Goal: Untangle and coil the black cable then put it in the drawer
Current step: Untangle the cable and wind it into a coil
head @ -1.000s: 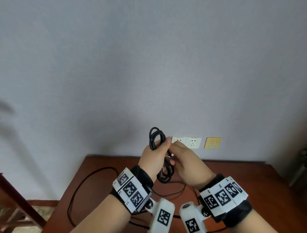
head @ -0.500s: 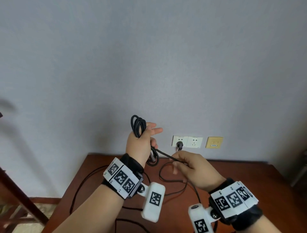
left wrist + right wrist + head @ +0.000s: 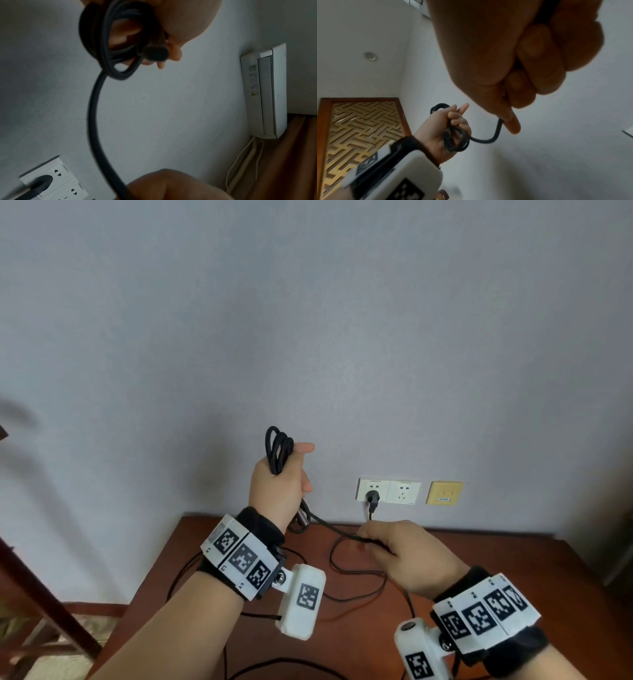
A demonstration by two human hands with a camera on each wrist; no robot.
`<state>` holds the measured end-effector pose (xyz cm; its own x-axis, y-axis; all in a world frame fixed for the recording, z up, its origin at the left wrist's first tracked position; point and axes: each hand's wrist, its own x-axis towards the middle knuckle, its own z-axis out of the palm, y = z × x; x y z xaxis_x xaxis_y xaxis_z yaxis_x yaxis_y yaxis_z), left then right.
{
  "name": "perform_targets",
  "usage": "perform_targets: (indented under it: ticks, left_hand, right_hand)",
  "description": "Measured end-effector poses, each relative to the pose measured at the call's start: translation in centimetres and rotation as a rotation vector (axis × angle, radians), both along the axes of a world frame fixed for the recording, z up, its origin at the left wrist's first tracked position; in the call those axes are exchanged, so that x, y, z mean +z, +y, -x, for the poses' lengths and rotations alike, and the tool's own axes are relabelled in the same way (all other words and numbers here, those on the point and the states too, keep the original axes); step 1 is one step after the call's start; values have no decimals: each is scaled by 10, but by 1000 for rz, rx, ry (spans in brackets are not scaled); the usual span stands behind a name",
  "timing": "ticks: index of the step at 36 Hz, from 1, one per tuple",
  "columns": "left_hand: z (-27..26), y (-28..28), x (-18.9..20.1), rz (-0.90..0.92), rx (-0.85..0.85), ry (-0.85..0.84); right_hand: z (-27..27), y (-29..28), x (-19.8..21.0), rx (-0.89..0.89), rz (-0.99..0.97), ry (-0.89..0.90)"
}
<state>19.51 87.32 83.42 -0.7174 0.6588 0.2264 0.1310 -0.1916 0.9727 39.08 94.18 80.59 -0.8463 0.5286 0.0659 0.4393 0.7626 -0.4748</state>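
My left hand [image 3: 279, 491] is raised in front of the grey wall [image 3: 308, 320] and its fingers are curled around the coiled part of the black cable [image 3: 278, 451]. The cable is round, smooth and rubbery, and several loops stand out above my fist and hang under it. Near the lower loops I see a dark cylindrical plug end [image 3: 155, 53]. From the coil one strand goes down to my right hand [image 3: 407, 556], which is closed as a fist and pinches it between thumb and fingers. The rest of the cable lies in loose curves on the reddish-brown wooden table [image 3: 513, 570], which looks polished.

On the wall behind are two white sockets [image 3: 388, 491], one with another black plug [image 3: 372, 496] in it, and beside them a yellow square plate [image 3: 444, 492]. A white air conditioner [image 3: 264, 92] is mounted on the wall.
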Motion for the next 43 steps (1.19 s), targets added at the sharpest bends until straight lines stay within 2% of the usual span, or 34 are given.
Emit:
perform_targets:
  ticks: [5,9,13,16,20,23,25,30,33,38,43]
  left_hand:
    - [-11,-3,3,97,-304,-123]
    - [-14,-3,-5,189,-405,50]
    - [-14,-5,-9,251,-492,181]
    - [-24,-7,-12,336,-513,360]
    - [-26,-10,-17,305,-627,254]
    - [-29,-12,-15,341,-820,217]
    - [-33,-10,-17,399,-890,224]
    - [-32,-10,-19,506,-817,314]
    - [-29,-8,-19,529,-698,405]
    - [-19,6,-33,628,-423,567]
    - [-10,20,-55,777,-332,786]
  right_hand:
    - [7,-10,12,270,-96,-107]
    - [7,-7,20,284,-149,14]
    - [6,-5,22,225,-216,134]
    - [9,-3,22,106,-274,246]
    - [9,1,26,-89,-294,181]
    - [10,-2,32,-151,-288,145]
    - [12,-5,34,-163,-234,124]
    - [11,-1,31,-88,-88,171]
    - [8,-2,28,-62,-53,208]
    - [15,-7,25,-58,-122,412]
    - [22,-17,36,48,-152,531]
